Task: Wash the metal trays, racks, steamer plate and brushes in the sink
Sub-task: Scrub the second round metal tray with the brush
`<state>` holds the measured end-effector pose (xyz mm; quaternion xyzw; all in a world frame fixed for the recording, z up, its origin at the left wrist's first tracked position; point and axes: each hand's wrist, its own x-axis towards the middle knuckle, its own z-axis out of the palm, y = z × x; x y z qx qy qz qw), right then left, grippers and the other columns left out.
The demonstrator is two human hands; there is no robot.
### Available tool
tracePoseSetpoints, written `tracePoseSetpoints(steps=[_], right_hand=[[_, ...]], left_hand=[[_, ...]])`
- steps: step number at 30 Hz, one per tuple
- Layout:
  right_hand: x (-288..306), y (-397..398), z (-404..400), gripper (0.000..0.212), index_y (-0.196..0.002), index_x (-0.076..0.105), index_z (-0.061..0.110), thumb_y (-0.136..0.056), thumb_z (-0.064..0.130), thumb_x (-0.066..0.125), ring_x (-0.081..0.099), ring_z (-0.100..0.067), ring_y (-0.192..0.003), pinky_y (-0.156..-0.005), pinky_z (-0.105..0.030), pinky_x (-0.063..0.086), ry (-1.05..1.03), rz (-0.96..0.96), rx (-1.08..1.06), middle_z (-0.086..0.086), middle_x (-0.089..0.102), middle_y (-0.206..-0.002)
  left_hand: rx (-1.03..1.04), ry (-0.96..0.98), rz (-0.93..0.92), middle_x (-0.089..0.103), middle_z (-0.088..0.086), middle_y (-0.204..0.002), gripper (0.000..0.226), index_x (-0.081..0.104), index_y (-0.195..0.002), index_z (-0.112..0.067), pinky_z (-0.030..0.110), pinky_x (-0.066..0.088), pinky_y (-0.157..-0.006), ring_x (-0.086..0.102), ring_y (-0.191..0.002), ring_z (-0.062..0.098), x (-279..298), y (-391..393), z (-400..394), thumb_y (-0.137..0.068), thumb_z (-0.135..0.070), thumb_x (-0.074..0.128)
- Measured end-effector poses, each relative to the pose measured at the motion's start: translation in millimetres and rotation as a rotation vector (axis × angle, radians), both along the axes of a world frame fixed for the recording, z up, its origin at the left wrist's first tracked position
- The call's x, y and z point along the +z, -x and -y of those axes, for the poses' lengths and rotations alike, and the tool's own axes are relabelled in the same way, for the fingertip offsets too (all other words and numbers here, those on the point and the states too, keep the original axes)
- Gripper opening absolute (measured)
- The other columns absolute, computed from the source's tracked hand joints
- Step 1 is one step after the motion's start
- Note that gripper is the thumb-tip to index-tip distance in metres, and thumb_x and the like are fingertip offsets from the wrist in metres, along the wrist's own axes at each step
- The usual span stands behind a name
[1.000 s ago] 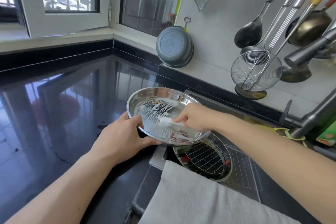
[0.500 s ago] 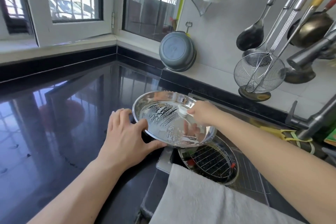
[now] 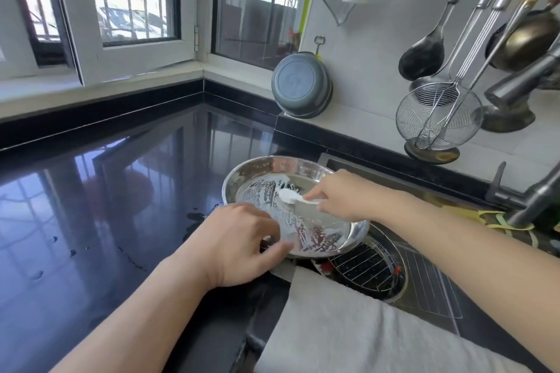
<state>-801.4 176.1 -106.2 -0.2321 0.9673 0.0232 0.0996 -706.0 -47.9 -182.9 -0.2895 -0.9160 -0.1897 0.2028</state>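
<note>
The left hand (image 3: 242, 239) grips the near rim of a round metal tray (image 3: 306, 179), thumb hooked over the edge and fingers curled on the outside, holding it tilted over the corner where the black bench (image 3: 106, 206) meets the sink (image 3: 430, 291). The right hand (image 3: 342, 194) pinches the white handle of a small brush (image 3: 292, 196), whose head lies on the tray's soapy floor towards the far-left side. Suds streak the left and near parts of the floor; the right part looks thinly covered.

To do this step well, the person would likely keep the left grip firm so the wet rim does not slip, work the brush in overlapping strokes across the bare right part and up the inner wall, and keep the tray leaning towards the sink so the foam runs there and not onto the bench.

Below the tray, a round wire rack (image 3: 363, 272) sits in another round tray in the sink, on a flat rectangular rack (image 3: 430, 294), all yet to be washed. A white towel (image 3: 348, 330) drapes over the sink's near edge. A skimmer (image 3: 436, 118) and ladles hang on the wall behind.

Compared with a second ago, the brush has moved from the near middle of the tray to its far-left part, and the left hand has shifted round the rim towards the near edge.
</note>
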Motion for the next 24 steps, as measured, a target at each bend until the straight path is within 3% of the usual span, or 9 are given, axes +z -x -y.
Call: tracePoseSetpoints(steps=[2, 4, 6, 10, 13, 15, 17, 19, 24], right_hand=[[-6, -6, 2, 0.039, -0.142, 0.058, 0.032, -0.105, 0.023, 0.051, 0.049, 0.006, -0.055, -0.052, -0.011, 0.038, -0.013, 0.063, -0.008, 0.011, 0.064, -0.135], [-10, 4, -3, 0.036, -0.137, 0.063, 0.030, -0.105, 0.030, 0.047, 0.054, -0.004, -0.062, -0.058, -0.019, 0.046, -0.058, -0.006, -0.072, 0.009, 0.070, -0.104], [-11, 19, -8, 0.034, -0.129, 0.066, 0.023, -0.101, 0.028, 0.047, 0.060, -0.016, -0.068, -0.058, -0.030, 0.049, -0.136, -0.134, -0.192, 0.003, 0.059, -0.082], [-18, 25, 24, 0.036, -0.129, 0.067, 0.020, -0.101, 0.022, 0.044, 0.061, -0.018, -0.074, -0.054, -0.028, 0.044, -0.111, -0.121, -0.112, -0.002, 0.062, -0.094], [-30, 30, 56, 0.042, -0.135, 0.063, 0.037, -0.103, 0.018, 0.043, 0.064, -0.022, -0.085, -0.076, -0.036, 0.056, 0.032, -0.140, -0.057, -0.007, 0.067, -0.117], [-31, 42, 60, 0.042, -0.135, 0.062, 0.039, -0.100, 0.022, 0.047, 0.064, -0.026, -0.097, -0.086, -0.039, 0.057, 0.018, -0.206, -0.103, -0.005, 0.067, -0.123], [-24, 42, 50, 0.039, -0.133, 0.064, 0.030, -0.097, 0.021, 0.051, 0.061, -0.027, -0.091, -0.080, -0.037, 0.056, -0.066, -0.226, -0.142, -0.005, 0.067, -0.113], [-14, 39, 29, 0.034, -0.127, 0.065, 0.020, -0.096, 0.020, 0.053, 0.059, -0.025, -0.085, -0.075, -0.037, 0.053, -0.168, -0.242, -0.172, -0.005, 0.064, -0.103], [9, 42, -21, 0.035, -0.124, 0.064, 0.017, -0.097, 0.023, 0.043, 0.054, -0.020, -0.073, -0.062, -0.033, 0.043, -0.250, -0.119, -0.340, -0.001, 0.050, -0.088]], left_hand=[[0.022, 0.082, 0.044, 0.070, -0.009, -0.079, 0.074, 0.071, -0.079, -0.024, 0.025, 0.046, -0.086, 0.061, -0.075, 0.013, -6, 5, 0, -0.097, -0.077, 0.023], [0.061, 0.118, 0.052, 0.071, -0.009, -0.081, 0.086, 0.072, -0.082, -0.023, 0.029, 0.048, -0.078, 0.063, -0.077, 0.014, -9, 8, -2, -0.092, -0.085, 0.013], [0.081, 0.123, 0.053, 0.070, -0.008, -0.077, 0.088, 0.071, -0.084, -0.024, 0.032, 0.049, -0.071, 0.062, -0.073, 0.014, -10, 8, -5, -0.089, -0.089, 0.011], [0.123, 0.101, 0.052, 0.069, -0.006, -0.073, 0.088, 0.073, -0.090, -0.028, 0.034, 0.050, -0.067, 0.058, -0.071, 0.016, -8, 7, -8, -0.086, -0.091, 0.010], [0.097, 0.075, 0.084, 0.073, -0.010, -0.079, 0.076, 0.076, -0.103, -0.041, 0.032, 0.051, -0.069, 0.062, -0.075, 0.013, -6, 6, -10, -0.086, -0.090, 0.020], [0.096, 0.069, 0.092, 0.071, -0.009, -0.075, 0.071, 0.076, -0.101, -0.043, 0.031, 0.050, -0.067, 0.059, -0.071, 0.013, -3, 5, -10, -0.085, -0.089, 0.025], [0.115, 0.090, 0.075, 0.067, -0.007, -0.069, 0.073, 0.074, -0.088, -0.035, 0.032, 0.049, -0.063, 0.055, -0.066, 0.014, -3, 6, -9, -0.084, -0.089, 0.026], [0.126, 0.108, 0.068, 0.056, -0.003, -0.060, 0.072, 0.060, -0.069, -0.024, 0.034, 0.046, -0.058, 0.047, -0.059, 0.017, -1, 4, -10, -0.085, -0.088, 0.030], [0.163, 0.134, 0.028, 0.058, 0.001, -0.060, 0.085, 0.067, -0.077, -0.021, 0.032, 0.048, -0.057, 0.052, -0.060, 0.019, 1, 2, -12, -0.080, -0.090, 0.018]])
